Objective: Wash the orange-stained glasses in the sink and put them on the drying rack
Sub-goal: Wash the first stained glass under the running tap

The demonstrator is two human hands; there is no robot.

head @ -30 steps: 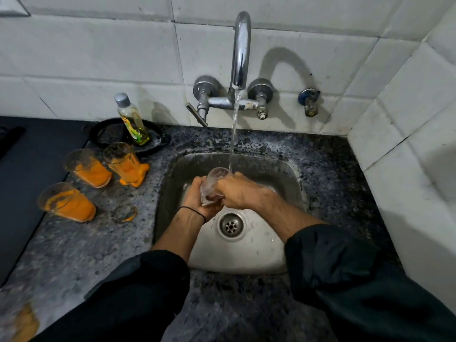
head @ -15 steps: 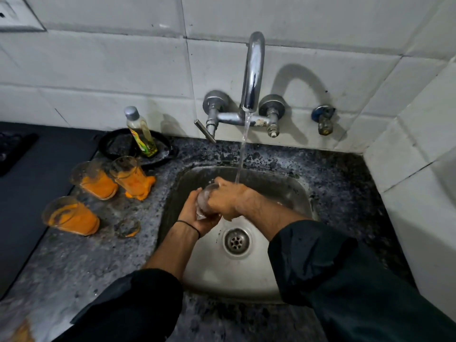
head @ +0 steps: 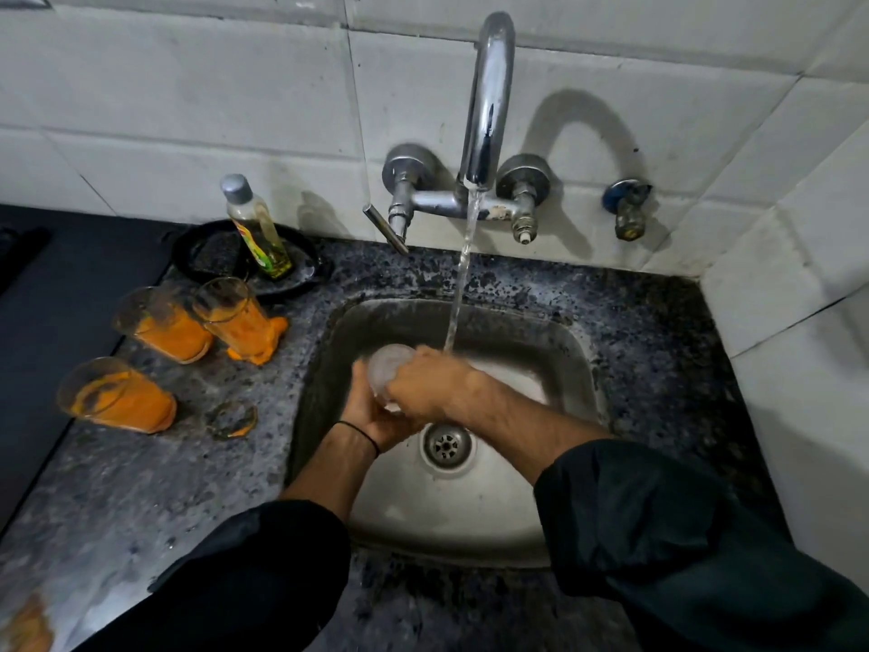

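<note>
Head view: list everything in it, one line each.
counter: 1, dark speckled, foreground and left
sink: 1, steel, set in counter
tap: 1, chrome, above sink, running
valve: 1, blue-capped, right of tap
dish: 1, black, counter left of tap
bottle: 1, yellow-green, grey cap, in dish
stained glasses: 3, orange, counter left of sink
small round item: 1, clear, orange-smeared, counter before those glasses
glass: 1, clear, under tap stream, over sink
left hand: 1, black wristband, holds glass from below
right hand: 1, fingers curled over glass
</note>
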